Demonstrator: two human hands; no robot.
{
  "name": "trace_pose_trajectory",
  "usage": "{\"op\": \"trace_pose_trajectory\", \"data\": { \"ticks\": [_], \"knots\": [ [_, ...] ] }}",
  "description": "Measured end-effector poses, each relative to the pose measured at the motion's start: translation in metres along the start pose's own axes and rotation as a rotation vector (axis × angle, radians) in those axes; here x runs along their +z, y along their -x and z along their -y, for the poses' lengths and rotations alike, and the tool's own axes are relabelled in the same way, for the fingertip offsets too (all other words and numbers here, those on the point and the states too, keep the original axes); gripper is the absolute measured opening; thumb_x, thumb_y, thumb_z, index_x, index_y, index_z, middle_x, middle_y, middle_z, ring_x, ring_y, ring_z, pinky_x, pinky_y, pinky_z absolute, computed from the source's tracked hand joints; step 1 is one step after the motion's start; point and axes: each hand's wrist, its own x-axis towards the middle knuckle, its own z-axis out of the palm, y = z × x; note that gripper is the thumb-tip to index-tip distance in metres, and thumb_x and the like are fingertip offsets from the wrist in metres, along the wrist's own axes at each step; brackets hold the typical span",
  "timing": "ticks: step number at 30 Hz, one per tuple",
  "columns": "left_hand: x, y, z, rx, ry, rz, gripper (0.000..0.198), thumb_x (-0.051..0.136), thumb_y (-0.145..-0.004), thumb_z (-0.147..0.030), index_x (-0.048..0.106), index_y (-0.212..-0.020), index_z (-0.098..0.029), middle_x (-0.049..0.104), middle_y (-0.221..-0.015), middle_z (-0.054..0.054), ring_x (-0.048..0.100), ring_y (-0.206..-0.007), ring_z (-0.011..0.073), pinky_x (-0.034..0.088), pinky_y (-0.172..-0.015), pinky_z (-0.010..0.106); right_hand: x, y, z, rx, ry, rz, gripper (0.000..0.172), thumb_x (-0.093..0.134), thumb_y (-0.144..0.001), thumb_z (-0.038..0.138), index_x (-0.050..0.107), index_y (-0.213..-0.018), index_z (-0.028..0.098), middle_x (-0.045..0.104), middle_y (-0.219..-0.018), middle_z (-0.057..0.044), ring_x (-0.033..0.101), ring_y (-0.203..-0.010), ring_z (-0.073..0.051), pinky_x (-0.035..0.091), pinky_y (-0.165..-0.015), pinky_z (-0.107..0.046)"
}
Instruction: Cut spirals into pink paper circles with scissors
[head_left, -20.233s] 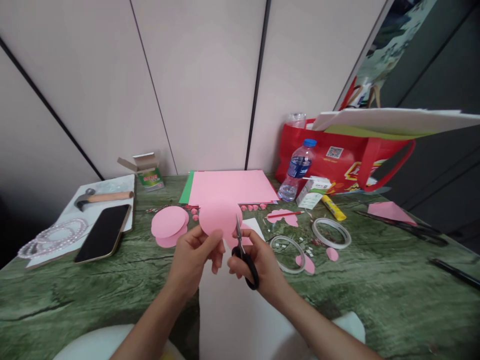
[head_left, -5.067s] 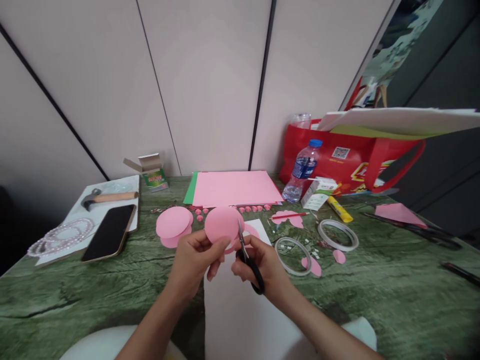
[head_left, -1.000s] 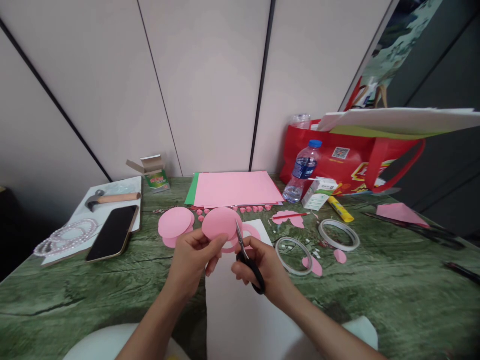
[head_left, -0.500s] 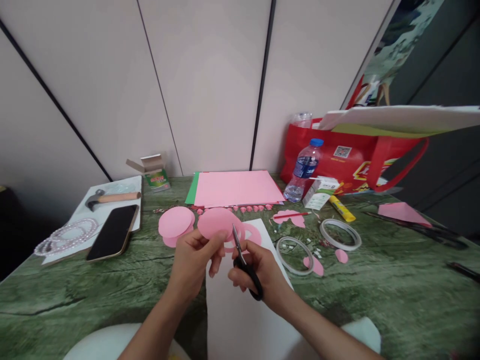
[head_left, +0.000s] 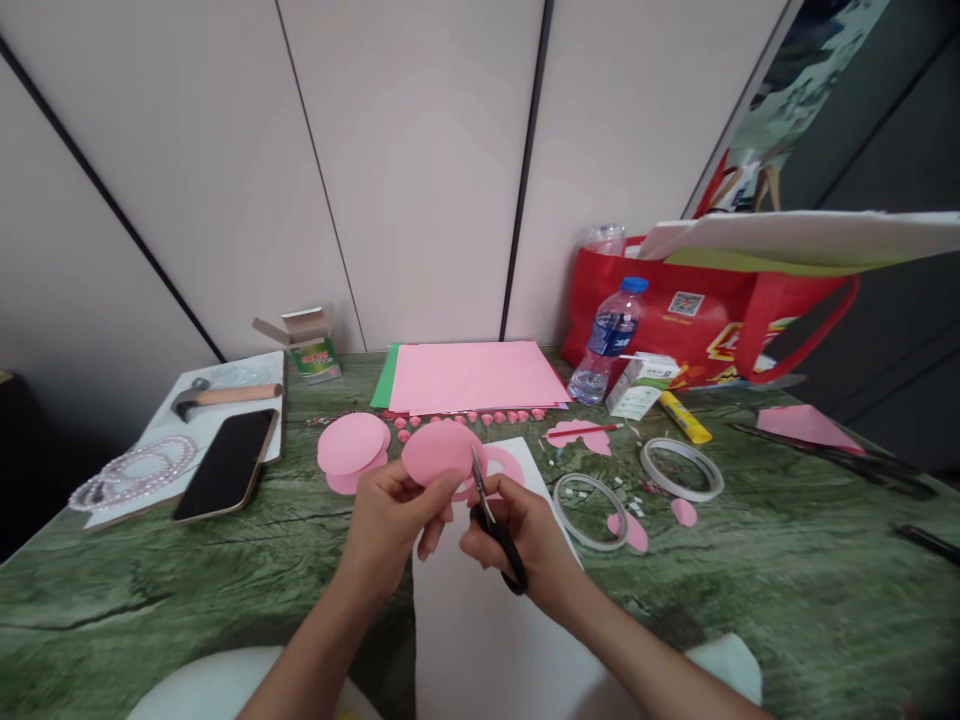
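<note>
Between the thumb and fingers of my left hand (head_left: 397,520) is a round piece of pink paper (head_left: 441,452), pinched at its lower edge. My right hand (head_left: 525,530) grips black-handled scissors (head_left: 497,535), their blades pointing up against the right edge of that paper. Behind the blades a ring-like pink paper scrap (head_left: 506,468) lies on a white sheet (head_left: 480,630) under my hands. To the left rests a stack of pink paper circles (head_left: 352,443).
Pink and green sheets (head_left: 480,375) lie by the wall. At right are tape rolls (head_left: 681,470), a glue stick (head_left: 685,417), a water bottle (head_left: 609,340) and a red bag (head_left: 675,330). A phone (head_left: 226,467), hammer (head_left: 232,395) and bead strings (head_left: 135,470) lie left.
The paper circle in my left hand has shifted slightly right and down, its angle a little changed. The scissors have moved slightly right with my right hand.
</note>
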Motion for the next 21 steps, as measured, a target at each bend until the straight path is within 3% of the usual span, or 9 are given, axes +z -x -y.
{"op": "trace_pose_trajectory", "data": {
  "ticks": [5, 21],
  "knots": [
    [-0.0006, 0.0009, -0.0018, 0.010, 0.005, -0.003, 0.025, 0.064, -0.068, -0.030, 0.053, -0.052, -0.013, 0.051, -0.041, -0.005, 0.035, -0.025, 0.0017, 0.023, -0.025, 0.014, 0.0010, 0.0006, 0.0054, 0.032, 0.019, -0.027, 0.033, 0.068, -0.060, 0.038, 0.045, -0.074, 0.019, 0.044, -0.046, 0.009, 0.035, -0.040, -0.005, 0.029, -0.038, -0.017],
    [0.0009, 0.0005, -0.0055, 0.035, 0.125, -0.034, 0.026, 0.063, -0.068, -0.029, 0.049, -0.053, -0.014, 0.048, -0.040, -0.006, 0.036, -0.027, 0.0020, 0.024, -0.028, 0.015, 0.0021, 0.0011, 0.0033, 0.067, 0.091, -0.089, 0.026, 0.068, -0.058, 0.027, 0.047, -0.071, 0.019, 0.048, -0.045, 0.008, 0.042, -0.037, -0.006, 0.032, -0.035, -0.016]
  ]
}}
